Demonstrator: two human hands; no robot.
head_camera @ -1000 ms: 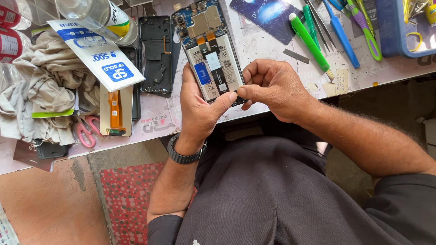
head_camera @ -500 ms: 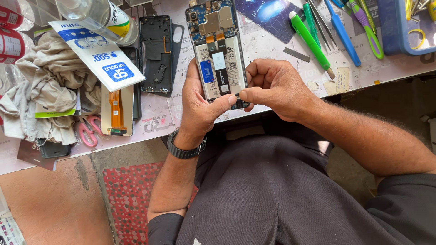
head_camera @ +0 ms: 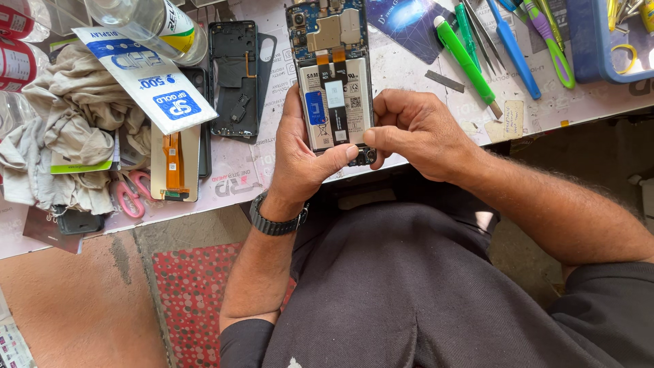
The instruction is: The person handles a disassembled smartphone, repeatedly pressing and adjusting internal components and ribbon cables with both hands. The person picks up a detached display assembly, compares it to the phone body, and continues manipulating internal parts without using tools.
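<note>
An opened smartphone (head_camera: 332,75) lies back-up, showing its battery, orange flex cables and blue circuit board. My left hand (head_camera: 300,153) grips its left edge, thumb pressed across the lower end. My right hand (head_camera: 415,133) holds the right edge and bottom corner, fingers curled against the phone's lower part. Both hands hold the phone just above the near edge of the workbench (head_camera: 422,75). A dark watch sits on my left wrist.
A black phone back frame (head_camera: 235,75) lies left of the phone. A replacement screen with an orange cable (head_camera: 176,163), a white and blue packet (head_camera: 146,78), crumpled cloth (head_camera: 68,136) and pink scissors (head_camera: 129,194) are further left. Green and blue tools (head_camera: 470,58) and a blue tray (head_camera: 606,41) lie right.
The phone has shifted up and slightly right on the bench, with both hands still around it. My left thumb now lies across the phone's lower end.
</note>
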